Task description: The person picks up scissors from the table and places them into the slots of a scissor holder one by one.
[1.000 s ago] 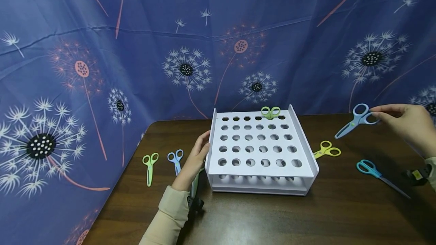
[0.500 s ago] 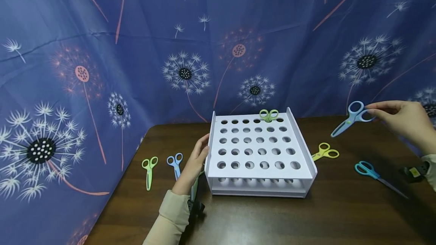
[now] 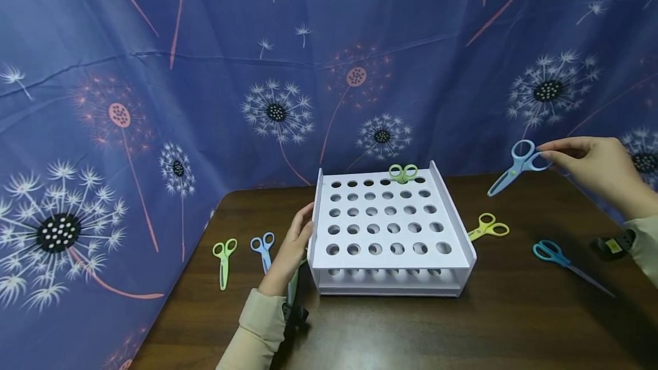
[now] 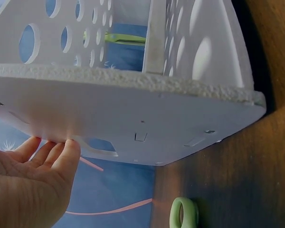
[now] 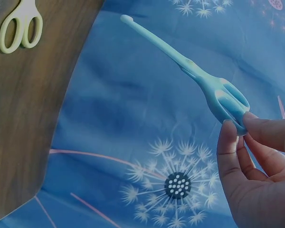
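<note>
My right hand point(image 3: 598, 167) pinches light blue scissors point(image 3: 514, 170) by one handle loop, above the table right of the white rack point(image 3: 432, 273). In the right wrist view the thumb and fingertips close on the loop of the scissors point(image 5: 211, 92), whose blades point up and left. My left hand point(image 3: 292, 244) touches the rack's left side. In the left wrist view its fingertips point(image 4: 69, 152) rest against the outer side wall point(image 4: 133, 114), beside a cutout. Green scissors point(image 3: 403, 173) stand in a hole of the rack's back row, handles up.
Yellow scissors point(image 3: 490, 227) lie by the rack's right side, and teal scissors point(image 3: 552, 254) farther right. On the left lie green scissors point(image 3: 224, 264) and blue scissors point(image 3: 263, 250). Another green pair point(image 3: 293, 287) is partly hidden by the left forearm. A patterned blue cloth point(image 3: 231, 27) hangs behind the table.
My right hand has raised the light blue scissors slightly and moved them a little left, toward the rack. The left hand stays at the rack's side. The whole view has shifted slightly.
</note>
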A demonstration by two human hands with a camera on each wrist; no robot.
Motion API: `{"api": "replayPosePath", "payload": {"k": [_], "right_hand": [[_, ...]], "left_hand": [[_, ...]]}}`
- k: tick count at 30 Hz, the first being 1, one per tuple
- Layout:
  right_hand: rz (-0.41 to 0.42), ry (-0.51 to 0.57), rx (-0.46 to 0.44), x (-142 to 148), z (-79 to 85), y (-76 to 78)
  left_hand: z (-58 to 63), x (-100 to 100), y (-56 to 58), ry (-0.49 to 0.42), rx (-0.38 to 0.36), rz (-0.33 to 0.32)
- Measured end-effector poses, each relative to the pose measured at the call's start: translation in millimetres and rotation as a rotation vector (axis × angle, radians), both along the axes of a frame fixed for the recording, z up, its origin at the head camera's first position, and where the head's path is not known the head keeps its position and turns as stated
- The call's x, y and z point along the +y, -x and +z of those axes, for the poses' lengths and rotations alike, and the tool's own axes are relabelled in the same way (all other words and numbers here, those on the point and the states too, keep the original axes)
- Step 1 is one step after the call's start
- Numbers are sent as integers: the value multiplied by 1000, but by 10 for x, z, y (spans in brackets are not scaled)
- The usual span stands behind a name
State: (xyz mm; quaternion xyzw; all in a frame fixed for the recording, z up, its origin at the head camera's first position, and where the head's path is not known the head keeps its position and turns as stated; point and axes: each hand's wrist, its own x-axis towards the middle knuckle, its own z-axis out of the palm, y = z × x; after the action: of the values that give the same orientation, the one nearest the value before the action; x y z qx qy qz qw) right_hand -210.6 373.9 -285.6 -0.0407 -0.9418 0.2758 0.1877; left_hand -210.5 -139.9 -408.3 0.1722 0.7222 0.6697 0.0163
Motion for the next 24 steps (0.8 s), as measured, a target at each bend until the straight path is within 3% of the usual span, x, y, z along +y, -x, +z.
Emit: {"api": "replayPosePath", "payload": {"k": [12,24], "right_hand": [[22,-4,-18,-131,171,66],[102,15,8,-292,374,273]], "left_hand": [[4,0,28,7,13,-11],[-6,-43,14,23,12,-22]]}}
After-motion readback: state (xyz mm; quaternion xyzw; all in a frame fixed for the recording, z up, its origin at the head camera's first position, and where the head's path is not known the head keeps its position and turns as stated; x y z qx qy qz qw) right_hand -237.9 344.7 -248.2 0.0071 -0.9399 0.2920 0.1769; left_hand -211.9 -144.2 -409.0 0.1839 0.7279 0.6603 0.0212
